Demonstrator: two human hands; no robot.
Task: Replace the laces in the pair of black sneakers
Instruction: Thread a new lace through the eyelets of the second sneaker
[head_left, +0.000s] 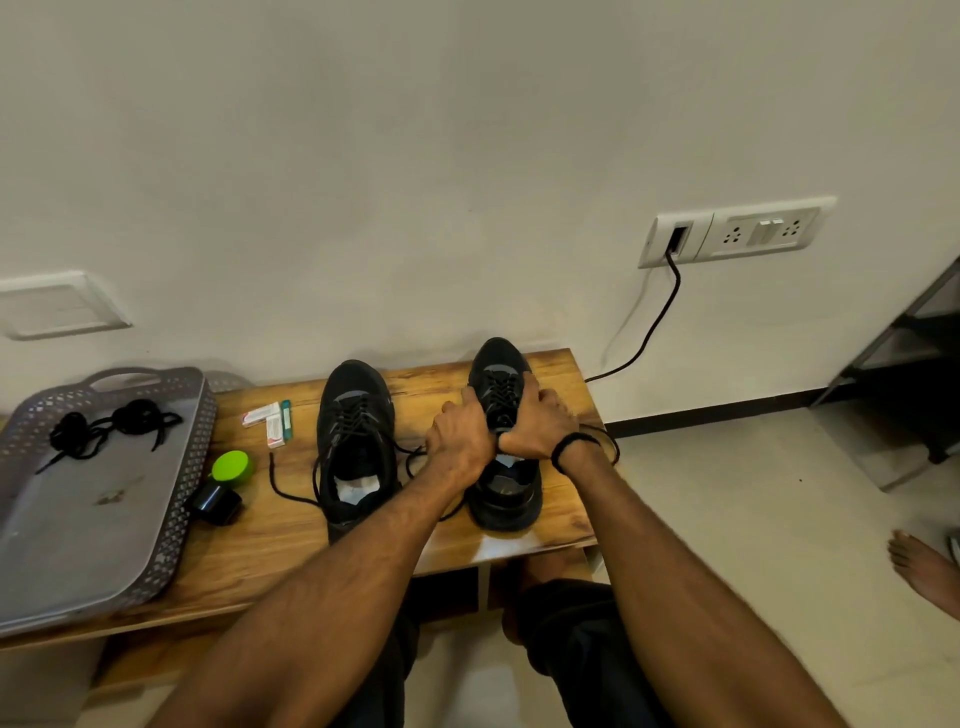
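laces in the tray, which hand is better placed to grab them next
Left. Both hands grip the right-side sneaker, but the left hand is nearer the tray holding the laces; the right hand would cross over it.

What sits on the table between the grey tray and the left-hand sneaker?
Head view: small white cartons, a green-topped black object, and a loose lace end from that sneaker.

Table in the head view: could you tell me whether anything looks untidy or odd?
Loose lace ends trail from the left sneaker across the table, and tangled black laces lie in the grey tray near a dark smudge. The left hand and right hand hold the right sneaker.
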